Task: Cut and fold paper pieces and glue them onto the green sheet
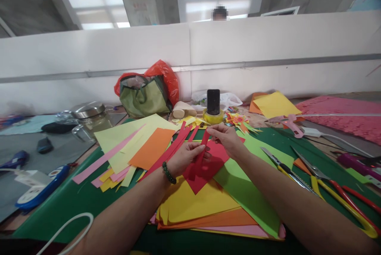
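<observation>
Between my two hands is a red paper strip [204,139], held upright over a red paper sheet [199,181]. My left hand [190,155], with a dark beaded bracelet at the wrist, pinches the strip's lower part. Near its top, the fingertips of my right hand [222,136] are closed on the same strip. More red strips [166,152] lie just left of my hands. Beneath the red sheet is a stack of coloured paper, with a yellow sheet [196,207] uppermost and orange and pink edges below.
A utility knife [282,165], scissors [320,175] and a pink glue gun [290,123] lie to the right. Orange paper [152,148] and a blue power strip [41,189] are on the left. A phone [213,102] stands behind my hands, near a green bag [145,97].
</observation>
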A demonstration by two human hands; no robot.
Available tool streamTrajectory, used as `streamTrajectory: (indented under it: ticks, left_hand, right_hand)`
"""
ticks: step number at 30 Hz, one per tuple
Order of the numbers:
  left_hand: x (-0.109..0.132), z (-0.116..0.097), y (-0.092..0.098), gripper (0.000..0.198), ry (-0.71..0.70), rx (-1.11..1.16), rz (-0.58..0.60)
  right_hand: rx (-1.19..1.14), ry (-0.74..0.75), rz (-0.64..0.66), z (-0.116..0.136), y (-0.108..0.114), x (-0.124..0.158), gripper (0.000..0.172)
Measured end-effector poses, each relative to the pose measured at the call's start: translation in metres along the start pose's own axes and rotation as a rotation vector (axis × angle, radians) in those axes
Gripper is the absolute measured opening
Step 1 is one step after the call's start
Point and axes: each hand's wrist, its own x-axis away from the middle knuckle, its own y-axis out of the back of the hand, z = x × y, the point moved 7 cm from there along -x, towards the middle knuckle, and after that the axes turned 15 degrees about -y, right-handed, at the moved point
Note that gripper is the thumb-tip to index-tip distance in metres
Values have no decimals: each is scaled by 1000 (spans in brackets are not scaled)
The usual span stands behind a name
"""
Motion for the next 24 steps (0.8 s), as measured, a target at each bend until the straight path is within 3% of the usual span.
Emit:
streamTrajectory:
  ticks: [14, 24]
  left_hand:
    - [-1, -14, 2, 43, -123, -62, -45]
    - [0, -15, 4, 49, -115, -82, -84]
  right_hand:
    - [69, -22, 70, -5, -9, 3, 27]
    - [73, -12, 87, -6, -11, 4, 28]
